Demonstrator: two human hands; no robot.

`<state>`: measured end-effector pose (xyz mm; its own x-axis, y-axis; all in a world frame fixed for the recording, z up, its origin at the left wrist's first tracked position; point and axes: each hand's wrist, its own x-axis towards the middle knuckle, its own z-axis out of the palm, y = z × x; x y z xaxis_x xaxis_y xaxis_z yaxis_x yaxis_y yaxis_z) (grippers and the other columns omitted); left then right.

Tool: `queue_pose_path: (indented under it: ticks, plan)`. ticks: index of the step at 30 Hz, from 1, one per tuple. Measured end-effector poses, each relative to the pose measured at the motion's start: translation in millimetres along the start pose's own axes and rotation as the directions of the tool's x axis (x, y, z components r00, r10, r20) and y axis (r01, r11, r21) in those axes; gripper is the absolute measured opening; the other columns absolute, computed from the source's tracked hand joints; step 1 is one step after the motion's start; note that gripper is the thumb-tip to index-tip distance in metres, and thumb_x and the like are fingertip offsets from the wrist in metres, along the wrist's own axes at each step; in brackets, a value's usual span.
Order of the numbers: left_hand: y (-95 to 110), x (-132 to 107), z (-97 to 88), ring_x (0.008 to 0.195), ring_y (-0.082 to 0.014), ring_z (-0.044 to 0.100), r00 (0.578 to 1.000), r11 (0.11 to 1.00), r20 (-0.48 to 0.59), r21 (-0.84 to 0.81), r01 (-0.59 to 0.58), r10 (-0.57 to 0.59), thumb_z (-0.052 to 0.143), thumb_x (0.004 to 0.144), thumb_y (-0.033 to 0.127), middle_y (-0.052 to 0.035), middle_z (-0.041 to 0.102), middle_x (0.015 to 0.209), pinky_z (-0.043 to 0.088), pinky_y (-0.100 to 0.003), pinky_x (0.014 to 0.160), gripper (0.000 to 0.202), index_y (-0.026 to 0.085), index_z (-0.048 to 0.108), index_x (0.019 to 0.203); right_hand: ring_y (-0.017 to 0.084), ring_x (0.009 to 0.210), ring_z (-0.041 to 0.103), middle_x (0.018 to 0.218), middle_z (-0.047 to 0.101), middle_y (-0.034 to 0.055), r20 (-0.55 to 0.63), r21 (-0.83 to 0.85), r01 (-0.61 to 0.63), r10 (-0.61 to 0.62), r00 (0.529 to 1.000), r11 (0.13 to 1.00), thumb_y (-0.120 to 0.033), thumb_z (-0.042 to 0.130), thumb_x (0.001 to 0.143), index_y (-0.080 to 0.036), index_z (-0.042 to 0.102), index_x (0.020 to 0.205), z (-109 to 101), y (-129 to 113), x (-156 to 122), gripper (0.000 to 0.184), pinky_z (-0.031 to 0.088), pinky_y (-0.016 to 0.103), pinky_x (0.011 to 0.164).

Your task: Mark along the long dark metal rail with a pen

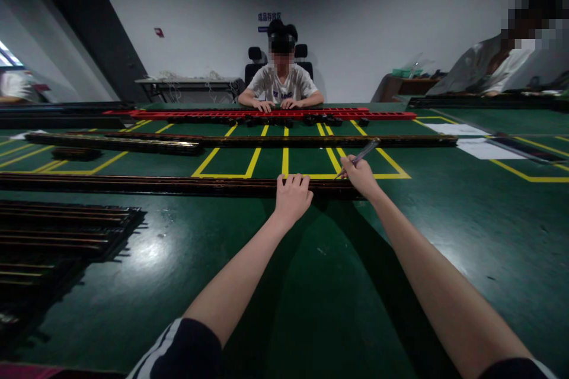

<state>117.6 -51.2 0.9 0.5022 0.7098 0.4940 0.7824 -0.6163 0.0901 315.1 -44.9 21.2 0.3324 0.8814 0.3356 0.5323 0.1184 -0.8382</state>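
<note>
A long dark strip (133, 185) lies across the green table in front of me. My left hand (291, 195) rests on it with fingers curled over its top edge. My right hand (361, 176) sits near the strip's right end and grips a thin pen-like tool (361, 156), its tip pointing down at the strip.
A second dark strip (249, 141) lies farther back over yellow floor-style markings (284, 160). A stack of dark strips (57, 231) sits at left. Across the table a person handles small black parts along a red strip (275, 113). Another person sits at far right, beside papers (484, 148).
</note>
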Motion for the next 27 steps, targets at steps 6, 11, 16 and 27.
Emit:
queue_pose_path:
  ticks: [6, 11, 16, 27]
  plan:
    - [0.1, 0.3, 0.3, 0.109, -0.0242, 0.057, 1.0, 1.0, -0.001, 0.015, -0.002, 0.002, 0.037, 0.089, 0.025, -0.0094, 0.065, 0.116, 0.036, -0.048, 0.102, 0.036, 0.018, 0.059, 0.116, 0.015, 0.056, 0.055, 0.054, 0.053, -0.0005, 0.017, 0.026, 0.012, -0.012, 1.0, 1.0, -0.057, 0.047, 0.079, -0.021, 0.044, 0.06, -0.9, 2.9, 0.9, 0.041, 0.045, 0.029, 0.062]
    - [1.0, 0.4, -3.0, 0.11, -0.0248, 0.057, 1.0, 1.0, 0.013, -0.002, 0.005, -0.005, 0.036, 0.089, 0.021, -0.0108, 0.064, 0.118, 0.036, -0.049, 0.102, 0.037, 0.017, 0.059, 0.117, 0.015, 0.057, 0.055, 0.055, 0.054, -0.0004, 0.051, 0.03, 0.033, -0.034, 0.998, 0.999, -0.063, 0.048, 0.077, -0.021, 0.047, 0.061, 0.6, 3.6, 1.2, 0.045, 0.045, 0.03, 0.065]
    - [1.2, 0.2, -4.0, 0.112, -0.0234, 0.056, 1.0, 1.0, 0.012, 0.019, -0.007, 0.007, 0.036, 0.087, 0.013, -0.009, 0.064, 0.119, 0.036, -0.048, 0.103, 0.039, 0.018, 0.059, 0.118, 0.015, 0.058, 0.054, 0.057, 0.057, 0.0003, 0.087, -0.005, 0.059, -0.058, 0.994, 0.998, -0.061, 0.049, 0.078, -0.021, 0.05, 0.061, 3.2, -0.2, -0.7, 0.044, 0.044, 0.03, 0.066]
    - [-5.3, 1.0, -2.2, 0.114, -0.0185, 0.055, 0.999, 0.998, 0.012, -0.041, -0.05, 0.051, 0.035, 0.085, 0.007, -0.0061, 0.064, 0.12, 0.037, -0.041, 0.103, 0.041, 0.018, 0.058, 0.117, 0.015, 0.059, 0.054, 0.058, 0.058, -0.0002, 0.132, 0.001, 0.08, -0.079, 0.988, 0.997, -0.052, 0.051, 0.08, -0.021, 0.051, 0.064, 6.0, -2.0, -3.0, 0.035, 0.043, 0.03, 0.068]
